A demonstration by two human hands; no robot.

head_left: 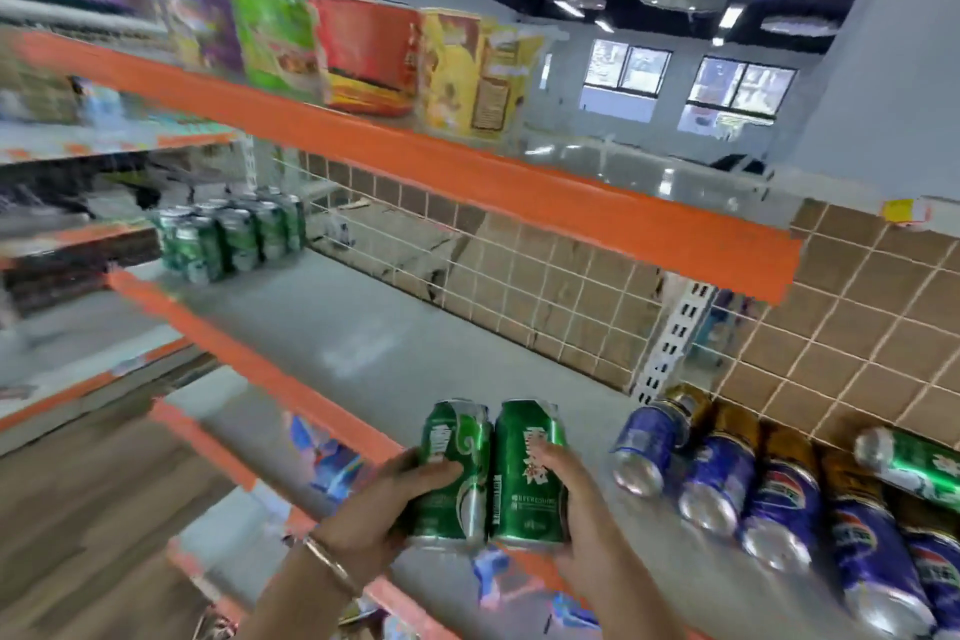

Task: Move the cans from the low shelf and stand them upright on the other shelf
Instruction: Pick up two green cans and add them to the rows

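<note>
My left hand (384, 509) grips a green can (457, 463) and my right hand (571, 509) grips a second green can (527, 473). Both cans are upright, side by side and touching, just above the front of a grey shelf (363, 327) with an orange edge. At the far left of that shelf stands a cluster of several green cans (228, 234), all upright. To the right, several blue cans (779, 494) and brown cans lie on their sides in a row, with one green can (914, 463) lying at the far right.
An orange-edged upper shelf (467, 172) with colourful boxes (363, 57) hangs overhead. A white wire grid (415, 250) backs the grey shelf. Lower orange-edged shelves sit front left over a wood floor. A tiled brown wall (857, 327) rises at right.
</note>
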